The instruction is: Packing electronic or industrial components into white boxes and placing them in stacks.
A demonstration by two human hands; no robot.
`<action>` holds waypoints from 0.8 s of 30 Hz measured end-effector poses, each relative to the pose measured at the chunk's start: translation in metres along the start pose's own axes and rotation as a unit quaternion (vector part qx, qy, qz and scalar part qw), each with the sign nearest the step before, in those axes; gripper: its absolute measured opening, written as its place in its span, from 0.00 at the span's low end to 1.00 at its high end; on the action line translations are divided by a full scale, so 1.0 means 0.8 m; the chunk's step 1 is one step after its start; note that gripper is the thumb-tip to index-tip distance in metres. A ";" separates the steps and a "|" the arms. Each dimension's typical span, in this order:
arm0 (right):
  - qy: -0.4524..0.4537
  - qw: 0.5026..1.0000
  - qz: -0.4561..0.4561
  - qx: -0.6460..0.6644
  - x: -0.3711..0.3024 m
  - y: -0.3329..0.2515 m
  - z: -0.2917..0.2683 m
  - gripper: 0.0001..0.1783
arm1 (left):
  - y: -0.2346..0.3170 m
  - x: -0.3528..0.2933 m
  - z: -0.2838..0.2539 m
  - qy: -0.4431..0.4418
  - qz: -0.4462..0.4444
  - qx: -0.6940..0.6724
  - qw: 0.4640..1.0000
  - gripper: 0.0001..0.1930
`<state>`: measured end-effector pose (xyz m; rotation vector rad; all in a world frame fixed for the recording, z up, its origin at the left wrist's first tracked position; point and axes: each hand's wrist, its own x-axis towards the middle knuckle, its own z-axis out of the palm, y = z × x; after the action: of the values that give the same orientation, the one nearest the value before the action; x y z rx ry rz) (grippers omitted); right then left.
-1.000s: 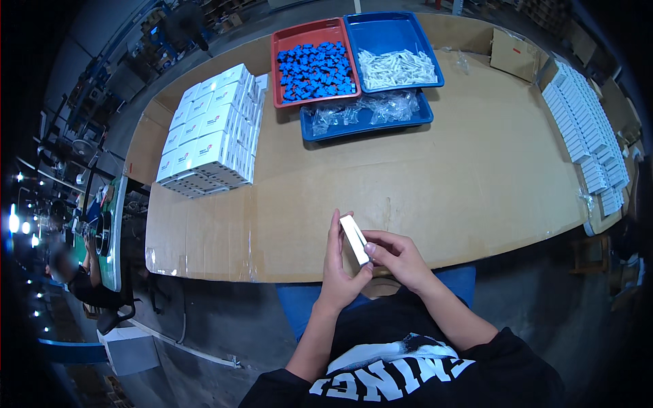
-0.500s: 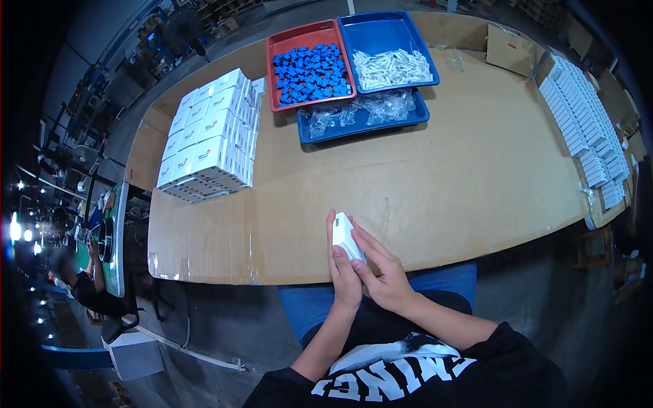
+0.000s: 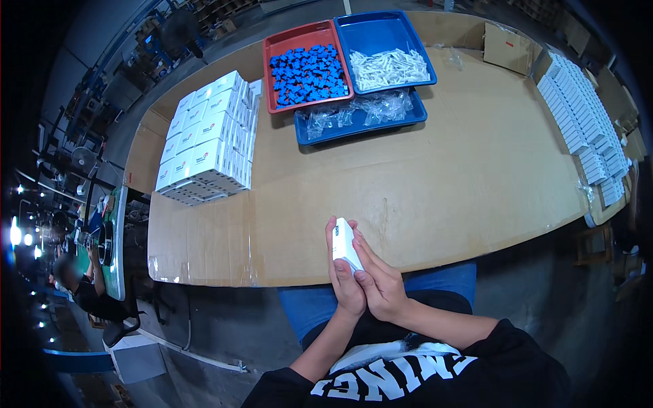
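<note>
While the slanted pose and the pinch at the near end of a second ago are gone, the small white box (image 3: 344,243) now stands more upright between the palms. The left hand (image 3: 348,289) lies along its left side and the right hand (image 3: 386,291) wraps its right side, so each grip is closed around the box, the thumbs side by side at its near end. Compared with half a second ago, the hands sit slightly lower and closer together. For the handling, I judge this a firmer, two-sided hold; whether every flap is shut is hidden. The box is held up at the near edge of the worktop (image 3: 306,224).

That worktop is covered in brown cardboard, taped along its near edge. On its left rises a block of stacked white boxes (image 3: 204,139). At the far side, a red tray (image 3: 267,75) of small blue pieces (image 3: 306,75) stands beside an upper blue tray (image 3: 377,30) of slim white pieces (image 3: 388,70); a lower blue tray (image 3: 367,128) with crumpled clear plastic (image 3: 326,121) is partly beneath them. Rows of small white cartons (image 3: 578,115) line the right side.

In the dim room, a co-worker (image 3: 95,296) sits at a green table (image 3: 115,272) to the left, above a grey floor (image 3: 231,319).
</note>
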<state>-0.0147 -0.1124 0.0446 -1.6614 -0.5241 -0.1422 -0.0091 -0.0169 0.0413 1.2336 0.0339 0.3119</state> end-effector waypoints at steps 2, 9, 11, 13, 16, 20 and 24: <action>0.002 1.000 -0.003 0.001 0.000 0.000 0.000 0.27 | -0.001 0.000 0.000 0.000 0.001 -0.006 1.000 0.50; 0.004 1.000 -0.004 0.003 -0.001 0.000 0.003 0.26 | -0.002 -0.002 -0.002 0.005 0.006 0.000 1.000 0.50; 0.002 1.000 -0.007 0.006 0.000 0.000 0.002 0.26 | -0.004 -0.003 -0.003 0.012 0.007 0.003 1.000 0.50; 0.007 1.000 -0.003 0.008 -0.001 -0.001 0.001 0.26 | -0.004 -0.005 -0.003 0.003 -0.006 0.006 1.000 0.51; 0.003 1.000 -0.014 -0.007 -0.001 0.001 -0.002 0.25 | 0.000 -0.004 -0.003 -0.005 -0.007 0.001 1.000 0.52; 0.003 0.999 -0.030 -0.025 -0.003 -0.004 -0.001 0.25 | 0.000 -0.009 -0.008 -0.006 -0.010 -0.003 1.000 0.52; 0.013 1.000 -0.004 -0.003 0.000 -0.007 -0.004 0.24 | -0.001 -0.008 -0.009 0.005 -0.025 -0.109 0.994 0.50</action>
<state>-0.0164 -0.1150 0.0498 -1.6607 -0.5107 -0.1717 -0.0163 -0.0118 0.0367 1.0122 0.0375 0.2708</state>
